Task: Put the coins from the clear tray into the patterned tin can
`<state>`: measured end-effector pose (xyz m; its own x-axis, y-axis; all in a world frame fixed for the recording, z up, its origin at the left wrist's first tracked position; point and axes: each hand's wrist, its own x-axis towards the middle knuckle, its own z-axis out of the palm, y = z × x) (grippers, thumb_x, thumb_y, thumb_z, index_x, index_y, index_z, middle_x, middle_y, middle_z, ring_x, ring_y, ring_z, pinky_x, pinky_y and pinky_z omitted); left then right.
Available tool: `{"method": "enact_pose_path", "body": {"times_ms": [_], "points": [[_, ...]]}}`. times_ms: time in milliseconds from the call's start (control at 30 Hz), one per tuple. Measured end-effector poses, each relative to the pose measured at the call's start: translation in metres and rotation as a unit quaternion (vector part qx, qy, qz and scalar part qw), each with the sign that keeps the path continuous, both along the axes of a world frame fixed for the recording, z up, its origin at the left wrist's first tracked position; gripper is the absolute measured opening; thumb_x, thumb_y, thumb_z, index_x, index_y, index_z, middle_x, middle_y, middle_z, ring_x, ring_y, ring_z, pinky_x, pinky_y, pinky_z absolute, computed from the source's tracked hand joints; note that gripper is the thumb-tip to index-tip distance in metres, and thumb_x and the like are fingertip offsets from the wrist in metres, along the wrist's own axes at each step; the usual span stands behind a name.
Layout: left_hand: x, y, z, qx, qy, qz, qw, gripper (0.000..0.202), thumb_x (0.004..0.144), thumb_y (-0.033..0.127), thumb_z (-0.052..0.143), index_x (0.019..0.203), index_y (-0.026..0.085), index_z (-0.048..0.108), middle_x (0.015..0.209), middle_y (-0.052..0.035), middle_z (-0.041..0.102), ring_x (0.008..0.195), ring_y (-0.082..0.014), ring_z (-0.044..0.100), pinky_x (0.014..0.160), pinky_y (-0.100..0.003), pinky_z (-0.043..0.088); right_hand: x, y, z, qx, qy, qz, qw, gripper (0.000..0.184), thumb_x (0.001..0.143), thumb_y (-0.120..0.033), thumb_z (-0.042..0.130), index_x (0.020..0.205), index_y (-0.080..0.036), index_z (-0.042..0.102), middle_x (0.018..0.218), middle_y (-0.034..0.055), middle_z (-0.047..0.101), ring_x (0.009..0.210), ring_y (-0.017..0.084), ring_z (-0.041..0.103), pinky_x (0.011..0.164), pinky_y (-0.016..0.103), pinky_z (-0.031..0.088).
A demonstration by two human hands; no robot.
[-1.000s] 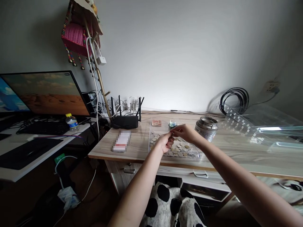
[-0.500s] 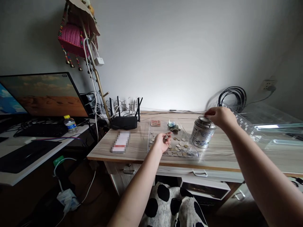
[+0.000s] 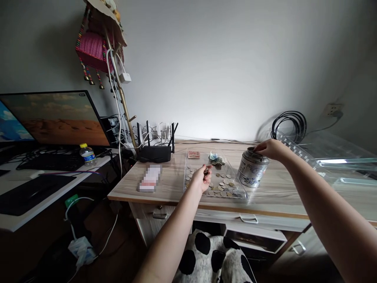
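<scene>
My left hand [image 3: 203, 179] is palm up with curled fingers, closed round coins, low over the left side of a clear plastic tray [image 3: 240, 194]. Several loose coins [image 3: 225, 181] lie spread on the tray, with crumpled banknotes [image 3: 216, 158] at its back and a reddish stack of notes [image 3: 194, 155] at its far left corner. Right of the tray stands a round silver tin [image 3: 249, 175] with a printed pattern, tilted slightly. At the tin's top opening is my right hand [image 3: 269, 149], fingers together and pointing down at the rim; the fingertips and anything they hold are hidden.
A black router [image 3: 154, 153] and a pixelated flat object [image 3: 150, 177] are left of the tray. Clear plastic panels [image 3: 347, 161] and a black cable coil [image 3: 290, 125] are at the right. A bottle [image 3: 87, 155] stands on the side desk by the monitor [image 3: 59, 120].
My right hand has lowered from above the tin's top to its opening, and the tin leans a little more. My left fingers have curled further over the coins.
</scene>
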<state>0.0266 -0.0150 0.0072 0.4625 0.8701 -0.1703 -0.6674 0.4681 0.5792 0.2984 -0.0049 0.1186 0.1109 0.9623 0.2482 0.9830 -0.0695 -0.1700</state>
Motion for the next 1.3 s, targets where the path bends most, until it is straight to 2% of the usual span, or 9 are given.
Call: {"method": "enact_pose_path", "body": {"times_ms": [167,267,433,667,767,867,967,1100,1300], "points": [[0.0,-0.002,0.002,0.021,0.026,-0.015,0.999,0.028,0.086,0.024,0.03,0.079,0.009,0.053,0.045,0.0056,0.033,0.029,0.0,0.019,0.029,-0.014,0.006,-0.061,-0.027,-0.002,0.186,0.018,-0.012,0.982,0.029,0.07,-0.038,0.047,0.086,-0.022,0.065,0.08,0.0039,0.064,0.064,0.016,0.055,0.051,0.025,0.04],[0.001,-0.001,0.001,0.033,0.061,-0.011,0.998,0.025,0.084,0.026,0.032,0.08,0.012,0.052,0.045,0.0058,0.034,0.028,-0.0005,0.02,0.03,-0.014,0.006,-0.116,-0.039,-0.024,0.062,0.077,0.192,0.976,0.033,0.072,-0.043,0.045,0.077,-0.018,0.066,0.072,0.0051,0.064,0.055,0.012,0.053,0.047,0.022,0.038],[0.005,0.001,-0.003,0.046,0.101,0.016,0.994,0.022,0.081,0.031,0.039,0.066,0.015,0.043,0.042,0.0056,0.035,0.028,-0.0012,0.021,0.03,-0.015,0.005,-0.158,-0.024,-0.059,-0.042,0.129,0.256,0.957,0.029,0.069,-0.04,0.05,0.068,-0.016,0.066,0.063,0.0063,0.063,0.053,0.013,0.053,0.046,0.023,0.038],[0.005,-0.001,-0.001,0.042,0.084,-0.018,0.995,0.024,0.082,0.029,0.033,0.067,0.014,0.044,0.046,0.0026,0.04,0.029,-0.0015,0.023,0.031,-0.015,0.006,-0.148,-0.018,-0.061,-0.009,0.142,0.205,0.968,0.021,0.066,-0.034,0.054,0.063,-0.017,0.066,0.061,0.0059,0.063,0.055,0.014,0.054,0.048,0.023,0.04],[0.003,-0.001,0.001,0.026,0.059,-0.015,0.998,0.025,0.082,0.027,0.032,0.075,0.01,0.05,0.048,0.0028,0.038,0.031,-0.001,0.023,0.032,-0.014,0.007,-0.126,-0.029,-0.04,0.034,0.144,0.161,0.976,0.025,0.069,-0.036,0.051,0.074,-0.018,0.067,0.07,0.0063,0.065,0.058,0.014,0.055,0.05,0.024,0.041],[0.002,0.002,0.001,-0.016,0.058,-0.009,0.998,0.026,0.08,0.025,0.031,0.076,0.008,0.05,0.05,0.001,0.039,0.034,-0.002,0.027,0.032,-0.015,0.01,-0.083,-0.032,-0.009,0.081,0.087,0.024,0.993,0.029,0.07,-0.041,0.049,0.083,-0.022,0.066,0.076,0.0062,0.064,0.059,0.015,0.054,0.05,0.026,0.041],[0.003,0.004,0.0,-0.038,0.059,-0.003,0.998,0.023,0.078,0.021,0.03,0.075,0.008,0.049,0.052,-0.0011,0.041,0.036,-0.0036,0.032,0.033,-0.015,0.013,-0.039,-0.024,0.013,0.063,-0.033,-0.096,0.993,0.025,0.062,-0.038,0.056,0.077,-0.022,0.068,0.078,0.0081,0.063,0.067,0.019,0.055,0.053,0.03,0.04],[0.005,0.004,-0.003,-0.027,0.064,0.025,0.997,0.018,0.073,0.011,0.032,0.076,0.008,0.049,0.055,-0.0038,0.046,0.04,-0.0046,0.038,0.033,-0.014,0.017,-0.014,-0.006,0.014,-0.016,-0.082,-0.064,0.994,0.018,0.056,-0.03,0.059,0.069,-0.022,0.069,0.07,0.0063,0.064,0.061,0.017,0.055,0.051,0.026,0.038],[0.005,0.003,-0.004,0.004,0.074,0.014,0.997,0.018,0.076,0.007,0.034,0.077,0.006,0.052,0.057,-0.0034,0.048,0.039,-0.0022,0.036,0.032,-0.013,0.014,-0.015,0.008,0.004,-0.006,-0.121,0.012,0.993,0.018,0.059,-0.022,0.056,0.071,-0.019,0.068,0.063,0.0033,0.063,0.058,0.015,0.055,0.055,0.025,0.039]]}}
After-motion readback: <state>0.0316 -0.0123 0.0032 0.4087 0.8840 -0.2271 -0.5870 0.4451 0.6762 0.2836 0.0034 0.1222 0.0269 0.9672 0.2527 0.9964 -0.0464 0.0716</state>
